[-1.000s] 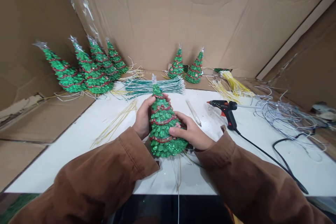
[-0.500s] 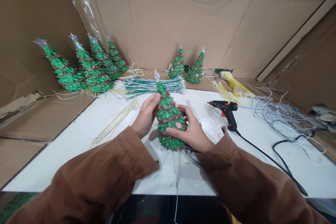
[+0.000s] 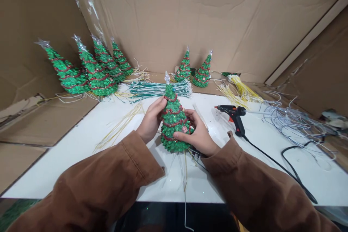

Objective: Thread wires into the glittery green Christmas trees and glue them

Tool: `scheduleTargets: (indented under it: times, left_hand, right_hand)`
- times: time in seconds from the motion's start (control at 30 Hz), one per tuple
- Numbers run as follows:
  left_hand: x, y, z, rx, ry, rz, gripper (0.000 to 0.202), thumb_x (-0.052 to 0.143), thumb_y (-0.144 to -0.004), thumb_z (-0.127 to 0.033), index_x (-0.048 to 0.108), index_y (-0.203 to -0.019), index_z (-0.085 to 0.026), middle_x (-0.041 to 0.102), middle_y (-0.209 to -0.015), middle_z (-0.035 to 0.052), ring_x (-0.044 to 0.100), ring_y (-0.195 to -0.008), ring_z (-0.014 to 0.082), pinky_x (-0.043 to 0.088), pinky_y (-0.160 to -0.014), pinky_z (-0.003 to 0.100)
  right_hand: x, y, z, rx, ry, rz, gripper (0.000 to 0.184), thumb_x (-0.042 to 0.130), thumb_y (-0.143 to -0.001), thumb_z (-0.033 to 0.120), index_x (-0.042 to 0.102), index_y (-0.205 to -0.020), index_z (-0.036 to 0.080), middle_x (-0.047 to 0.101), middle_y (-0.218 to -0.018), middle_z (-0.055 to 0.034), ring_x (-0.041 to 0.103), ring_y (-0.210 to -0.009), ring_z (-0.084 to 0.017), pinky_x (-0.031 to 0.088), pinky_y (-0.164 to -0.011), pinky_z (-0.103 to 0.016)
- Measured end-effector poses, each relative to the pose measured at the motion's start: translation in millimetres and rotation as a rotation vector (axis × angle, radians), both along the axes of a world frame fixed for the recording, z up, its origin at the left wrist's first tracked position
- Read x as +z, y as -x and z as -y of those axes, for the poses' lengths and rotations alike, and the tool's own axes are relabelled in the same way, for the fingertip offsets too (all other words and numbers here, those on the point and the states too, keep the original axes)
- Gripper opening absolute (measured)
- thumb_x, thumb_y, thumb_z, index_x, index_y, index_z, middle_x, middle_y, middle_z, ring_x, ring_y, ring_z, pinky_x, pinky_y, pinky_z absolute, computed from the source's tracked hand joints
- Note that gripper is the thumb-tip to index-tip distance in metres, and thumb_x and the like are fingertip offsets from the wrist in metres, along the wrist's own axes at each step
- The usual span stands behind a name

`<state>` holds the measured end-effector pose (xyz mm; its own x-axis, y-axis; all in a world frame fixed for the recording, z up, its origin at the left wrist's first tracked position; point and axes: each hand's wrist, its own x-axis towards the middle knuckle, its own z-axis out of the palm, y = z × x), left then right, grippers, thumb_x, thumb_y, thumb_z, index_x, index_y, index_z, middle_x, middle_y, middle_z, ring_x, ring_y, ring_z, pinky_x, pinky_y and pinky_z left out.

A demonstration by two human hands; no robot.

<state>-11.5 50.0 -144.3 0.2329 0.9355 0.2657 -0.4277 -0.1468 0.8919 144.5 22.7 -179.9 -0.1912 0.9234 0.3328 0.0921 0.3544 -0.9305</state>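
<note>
Clasped upright between both hands, over the front middle of the white tabletop (image 3: 67,159): a small glitter-green Christmas tree (image 3: 174,125) with red garland bands and a clear star tip (image 3: 166,77). Impossible to tell whether resting on the surface or held just off it. Against its upper left flank, the left hand (image 3: 150,119), fingers curled onto the foliage. Around its lower right flank, the right hand (image 3: 197,136), thumb across the front and fingers wrapped behind. Both closed on the tree, both in brown sleeves (image 3: 108,181). Hanging from the base toward the table's near edge, thin wire leads (image 3: 184,166). Just beyond the right hand, a clear glue stick (image 3: 196,108), partly hidden. Further right, apart from the hands, a black and orange hot glue gun (image 3: 234,114) on the table, nozzle pointing left, with its black cable (image 3: 280,166) trailing to the right front. Left of the left hand, loose yellow wires (image 3: 119,127). Behind the tree, a bundle of green wires (image 3: 154,88). At back left, four more glitter trees (image 3: 92,74) leaning in a row. At back centre, two upright trees (image 3: 194,69). At right, a yellow wire bundle (image 3: 241,87) and a tangle of pale wires (image 3: 293,119). All round, cardboard walls (image 3: 190,18).
</note>
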Motion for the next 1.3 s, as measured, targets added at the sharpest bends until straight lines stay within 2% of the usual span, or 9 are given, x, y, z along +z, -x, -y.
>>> scheduleTargets:
  times: [0.17,0.4,0.53,0.6,0.7,0.8,1.0,1.17,1.3]
  left_hand:
    - [2.3,-1.5,3.6,-0.031,-0.002,0.018,0.034,0.061,-0.079,-0.038,0.066,-0.104,-0.015,0.068,-0.1,0.0075,0.062,-0.093,0.0231,0.049,-0.08,0.033]
    - [-0.1,-1.1,2.0,-0.011,-0.002,0.025,0.032,0.062,-0.078,-0.04,0.067,-0.099,-0.016,0.069,-0.097,0.0081,0.064,-0.091,0.0235,0.051,-0.079,0.034]
    - [-1.7,-2.2,1.1,0.052,0.004,0.042,0.036,0.062,-0.078,-0.047,0.066,-0.096,-0.016,0.07,-0.092,0.0077,0.065,-0.083,0.0215,0.052,-0.073,0.033]
    - [-1.1,-3.0,1.2,0.073,0.023,0.033,0.041,0.06,-0.078,-0.052,0.066,-0.096,-0.016,0.07,-0.089,0.0075,0.066,-0.077,0.0202,0.053,-0.069,0.031]
    - [0.9,-3.7,1.3,0.074,0.038,0.023,0.045,0.06,-0.077,-0.055,0.065,-0.097,-0.015,0.069,-0.087,0.0073,0.066,-0.072,0.0188,0.053,-0.065,0.031]
    - [2.2,-3.6,1.5,0.069,0.048,0.019,0.045,0.061,-0.076,-0.054,0.064,-0.096,-0.014,0.069,-0.087,0.0073,0.066,-0.072,0.0187,0.053,-0.065,0.031]
    - [2.0,-2.8,2.5,0.035,0.048,-0.018,0.047,0.062,-0.074,-0.057,0.064,-0.093,-0.014,0.069,-0.082,0.008,0.067,-0.076,0.0217,0.054,-0.066,0.033]
    - [1.6,-3.9,3.3,0.008,0.039,-0.028,0.046,0.062,-0.074,-0.058,0.064,-0.089,-0.014,0.069,-0.08,0.0078,0.066,-0.077,0.0215,0.053,-0.069,0.033]
    - [1.7,-4.8,3.9,-0.01,0.025,-0.02,0.046,0.063,-0.074,-0.057,0.063,-0.092,-0.014,0.069,-0.082,0.0074,0.066,-0.077,0.0208,0.053,-0.068,0.032]
  right_hand:
    - [-1.7,4.4,7.0,-0.112,-0.043,0.115,0.073,0.084,-0.051,0.045,0.043,-0.108,0.025,0.054,-0.111,-0.0053,0.055,-0.1,-0.022,0.046,-0.087,-0.038]
    - [0.2,2.4,6.5,-0.093,-0.053,0.167,0.074,0.081,-0.053,0.05,0.042,-0.11,0.025,0.053,-0.113,-0.0054,0.055,-0.1,-0.022,0.046,-0.085,-0.036]
    - [8.5,-13.6,-3.5,-0.056,-0.161,0.2,0.047,0.044,-0.085,0.059,0.045,-0.114,0.023,0.056,-0.112,-0.0081,0.055,-0.1,-0.023,0.044,-0.085,-0.039]
    - [12.6,-23.7,-9.1,-0.228,-0.209,0.401,0.043,0.033,-0.091,0.053,0.048,-0.114,0.019,0.058,-0.105,-0.0114,0.054,-0.099,-0.026,0.042,-0.086,-0.044]
    - [12.8,-35.7,-14.1,-0.503,-0.121,0.875,0.03,0.052,-0.085,0.041,0.057,-0.098,0.014,0.058,-0.096,-0.018,0.053,-0.099,-0.034,0.04,-0.083,-0.048]
    - [6.8,-42.5,-15.3,-0.535,0.04,1.024,0.013,0.059,-0.08,0.027,0.06,-0.082,0.014,0.058,-0.079,-0.0165,0.059,-0.083,-0.033,0.042,-0.069,-0.044]
    - [8.3,-47.2,-17.7,-0.44,0.074,0.923,0.025,0.059,-0.073,0.02,0.047,-0.05,0.021,0.048,-0.049,-0.0025,0.053,-0.052,-0.02,0.036,-0.054,-0.032]
    - [28.0,-41.9,-15.3,-0.403,-0.063,0.672,0.012,0.044,-0.084,0.025,0.048,-0.073,0.02,0.056,-0.062,-0.0007,0.053,-0.057,-0.015,0.037,-0.051,-0.027]
    - [31.1,-31.2,-1.0,-0.249,-0.262,0.117,0.004,0.045,-0.086,0.026,0.044,-0.088,0.023,0.054,-0.064,0.0036,0.05,-0.048,-0.011,0.037,-0.043,-0.023]
